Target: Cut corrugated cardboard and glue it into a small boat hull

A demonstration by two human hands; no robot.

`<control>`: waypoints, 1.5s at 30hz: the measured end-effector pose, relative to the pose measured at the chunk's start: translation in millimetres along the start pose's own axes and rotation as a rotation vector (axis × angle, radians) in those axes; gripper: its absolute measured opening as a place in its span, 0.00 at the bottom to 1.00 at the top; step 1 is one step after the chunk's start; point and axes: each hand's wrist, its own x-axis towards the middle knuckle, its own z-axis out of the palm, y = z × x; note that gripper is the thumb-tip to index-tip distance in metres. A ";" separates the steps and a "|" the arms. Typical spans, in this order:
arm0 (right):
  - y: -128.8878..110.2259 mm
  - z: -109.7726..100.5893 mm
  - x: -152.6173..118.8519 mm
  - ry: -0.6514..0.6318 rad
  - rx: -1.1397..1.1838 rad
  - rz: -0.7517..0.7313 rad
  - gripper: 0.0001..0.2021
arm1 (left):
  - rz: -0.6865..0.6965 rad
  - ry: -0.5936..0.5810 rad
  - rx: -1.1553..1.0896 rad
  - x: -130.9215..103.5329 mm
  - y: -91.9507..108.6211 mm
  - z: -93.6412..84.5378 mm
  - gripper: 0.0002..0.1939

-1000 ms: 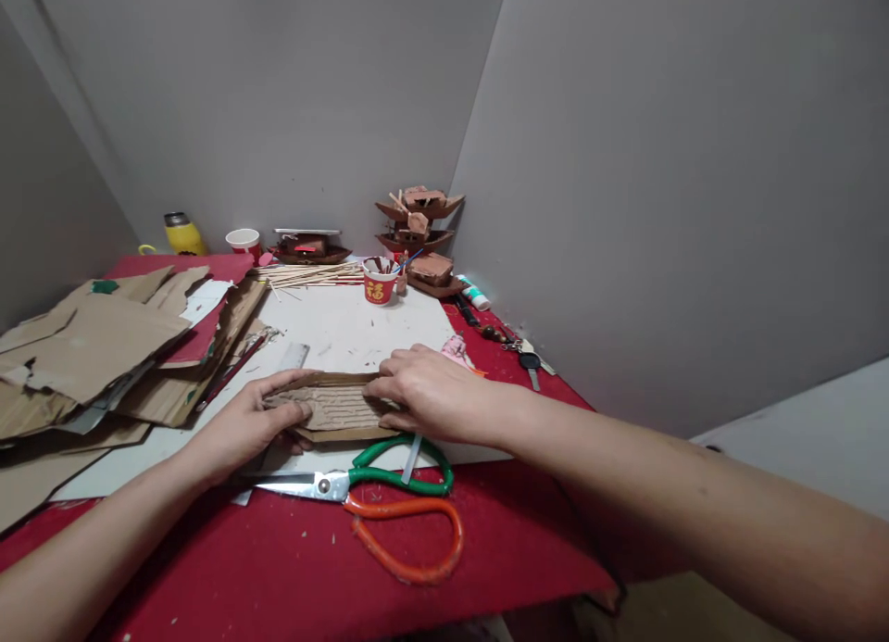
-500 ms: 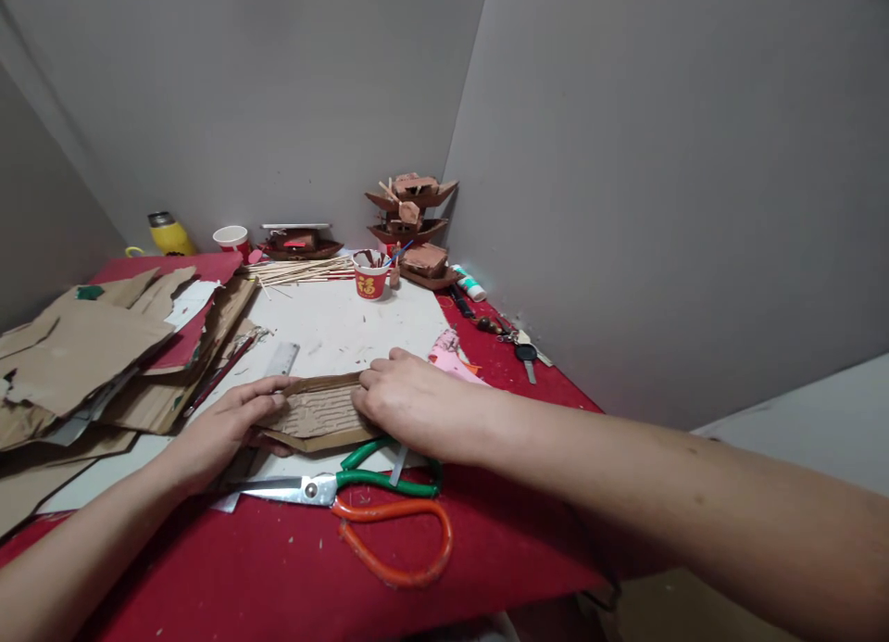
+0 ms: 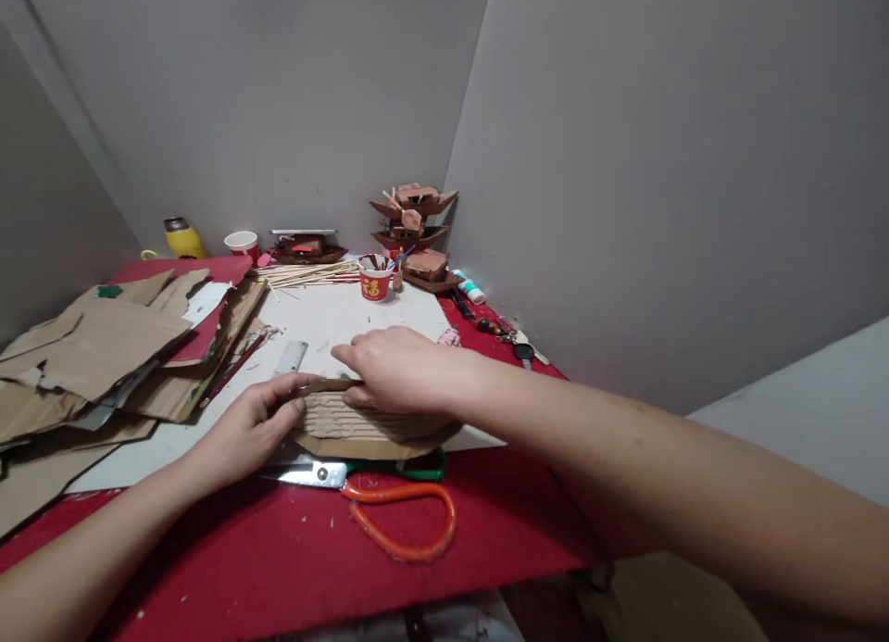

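A long, shallow cardboard boat hull [image 3: 368,448] with bare corrugated ridges inside and folded-up side walls lies across the front of the white board. My left hand [image 3: 262,427] grips its left end, thumb on the near side and fingers at the far edge. At the far wall, my right hand [image 3: 399,369] has its thumb inside the hull and its fingers over the outside, with the index finger reaching left. My right forearm covers part of the hull's right end. Just in front lie large scissors [image 3: 331,475] with one green and one orange handle, partly hidden under the hull.
Torn cardboard sheets [image 3: 104,346] are piled at left. A ruler [image 3: 290,357] lies beyond the hull. Farther back are thin wooden sticks [image 3: 312,274], a red paper cup [image 3: 375,281], stacked brown model boats [image 3: 413,218], a yellow bottle [image 3: 186,242] and keys [image 3: 524,350].
The hull has shifted right, its right part now showing beneath my right arm. My right hand has moved from its inside to the far wall, index finger extended. The view has shifted slightly.
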 end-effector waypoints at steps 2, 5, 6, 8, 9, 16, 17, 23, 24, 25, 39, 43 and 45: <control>0.1 0.4 5.2 -0.098 0.136 0.014 0.11 | 0.062 0.064 0.063 -3.5 4.6 1.6 0.19; 0.0 -0.8 9.5 -0.114 0.257 -0.024 0.02 | 0.066 0.176 0.051 -6.2 7.4 0.4 0.20; -0.8 -1.3 10.0 -0.094 0.293 -0.026 0.03 | 0.062 0.212 0.020 -6.5 7.4 -0.9 0.21; -3.6 -0.9 10.3 -0.013 0.352 -0.004 0.06 | 0.061 0.280 -0.095 -6.3 6.7 -3.8 0.23; -5.5 0.3 10.3 0.044 0.376 0.016 0.07 | 0.057 0.305 -0.183 -5.9 6.1 -4.8 0.24; -22.4 28.8 11.4 0.374 0.531 0.139 0.06 | -0.009 0.176 -0.617 -3.3 -2.7 0.2 0.21; -24.1 32.4 11.8 0.386 0.552 0.138 0.06 | -0.003 0.177 -0.596 -3.6 -3.4 0.9 0.20; -28.3 38.5 16.2 0.392 0.661 0.102 0.06 | 0.089 0.108 -0.392 -5.8 -3.6 0.2 0.17; -28.0 39.3 17.1 0.388 0.669 0.093 0.06 | 0.098 0.097 -0.353 -5.6 -4.2 -0.1 0.17; -27.5 40.3 18.0 0.386 0.672 0.086 0.06 | 0.102 0.089 -0.322 -5.2 -5.4 -0.2 0.16; -30.0 43.9 14.8 0.540 0.701 -0.091 0.06 | 0.229 0.020 -0.019 -12.9 5.4 -6.4 0.17; -29.7 47.2 14.8 0.563 0.712 -0.100 0.08 | 0.281 0.124 0.142 -14.2 8.1 -7.4 0.14; -29.0 46.5 14.2 0.565 0.718 -0.099 0.09 | 0.309 0.242 0.177 -14.8 8.2 -6.7 0.13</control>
